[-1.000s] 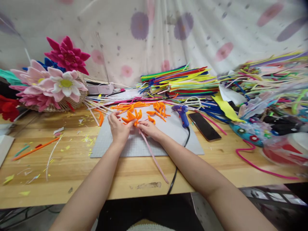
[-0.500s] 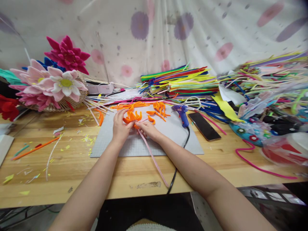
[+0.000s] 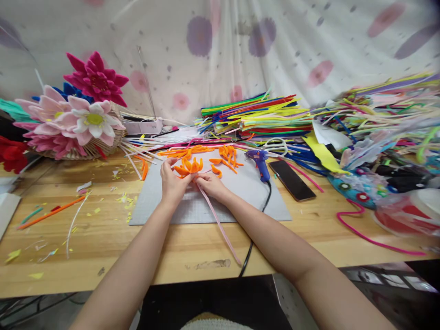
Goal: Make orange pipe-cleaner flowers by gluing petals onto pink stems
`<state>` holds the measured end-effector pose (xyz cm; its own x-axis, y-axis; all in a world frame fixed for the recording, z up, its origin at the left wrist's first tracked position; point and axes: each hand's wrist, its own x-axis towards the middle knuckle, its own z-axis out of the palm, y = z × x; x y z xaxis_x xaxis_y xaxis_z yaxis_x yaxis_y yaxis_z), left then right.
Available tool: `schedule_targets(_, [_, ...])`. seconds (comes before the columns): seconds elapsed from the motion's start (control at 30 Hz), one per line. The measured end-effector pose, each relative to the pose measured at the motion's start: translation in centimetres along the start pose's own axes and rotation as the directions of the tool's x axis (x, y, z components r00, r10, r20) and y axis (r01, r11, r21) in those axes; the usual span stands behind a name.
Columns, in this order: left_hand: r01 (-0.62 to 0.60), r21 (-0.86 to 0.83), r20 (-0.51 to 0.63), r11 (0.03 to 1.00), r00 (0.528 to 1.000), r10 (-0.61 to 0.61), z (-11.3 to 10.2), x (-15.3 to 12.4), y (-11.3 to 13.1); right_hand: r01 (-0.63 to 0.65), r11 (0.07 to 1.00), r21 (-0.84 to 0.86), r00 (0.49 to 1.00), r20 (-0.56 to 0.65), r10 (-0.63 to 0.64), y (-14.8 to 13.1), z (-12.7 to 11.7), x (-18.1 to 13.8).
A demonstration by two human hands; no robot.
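Both hands are together over the far half of the grey mat (image 3: 240, 201), fingertips touching. The left hand (image 3: 172, 182) is pinched shut on the orange petal cluster (image 3: 188, 167), petals fanning up and away from the fingers. The right hand (image 3: 212, 184) is pinched on the top of the pink stem (image 3: 220, 223), right at the base of the cluster. The stem runs from the right hand diagonally across the mat, off its near edge and toward the near edge of the desk (image 3: 103, 243), ending close to the black cord (image 3: 252, 243).

The mat lies mid-desk, its far edge covered by loose orange petals (image 3: 227, 156). A blue glue gun (image 3: 260, 162) stands at the mat's far right corner, with the cord trailing off the desk's near edge. A phone (image 3: 292, 180) lies face up just right of the gun, half off the mat. White-handled scissors (image 3: 277, 146) sit behind the gun.

A stacked pile of pipe cleaners (image 3: 257, 117) sits along the far edge, with more heaped clutter at the right end. A basket of fabric flowers (image 3: 79, 126) is at the far left corner. A long orange pipe cleaner (image 3: 51, 211) and scraps lie on the left part of the desk. A curled magenta pipe cleaner (image 3: 364, 234) lies near the right near edge.
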<state>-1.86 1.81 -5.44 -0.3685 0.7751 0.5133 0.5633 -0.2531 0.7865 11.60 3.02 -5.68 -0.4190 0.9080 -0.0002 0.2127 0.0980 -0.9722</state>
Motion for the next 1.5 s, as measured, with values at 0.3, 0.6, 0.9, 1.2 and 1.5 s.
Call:
schedule_targets(0.3, [0.090, 0.035, -0.129, 0.995, 0.988, -0.084, -1.3, -0.5, 2.4, -0.017, 0.965, 0.263, 0.997, -0.070, 0.037, -0.2, -1.0, 0.0])
schedule_targets(0.6, [0.642, -0.404, 0.631, 0.651, 0.712, -0.310, 1.0, -1.4, 1.9, 0.085, 0.972, 0.219, 0.996, -0.050, -0.075, -0.1, -0.9, 0.1])
schedule_targets(0.9, [0.680, -0.588, 0.586, 0.439, 0.732, -0.348, 1.0, -1.6, 2.9, 0.131, 0.990, 0.058, 0.990, 0.049, -0.134, 1.0, -0.9, 0.8])
schedule_targets(1.2, [0.789, -0.499, 0.625, 0.360, 0.615, -0.481, -0.8, 0.5, 3.0, 0.268, 0.956, -0.121, 0.907, -0.304, -0.293, -0.7, -1.9, 0.0])
schedule_targets(1.5, [0.816, -0.388, 0.690, 0.427, 0.565, -0.453, -1.4, 0.8, 3.3, 0.501, 0.694, -0.517, 0.793, -0.049, -0.608, -1.4, -2.4, 0.1])
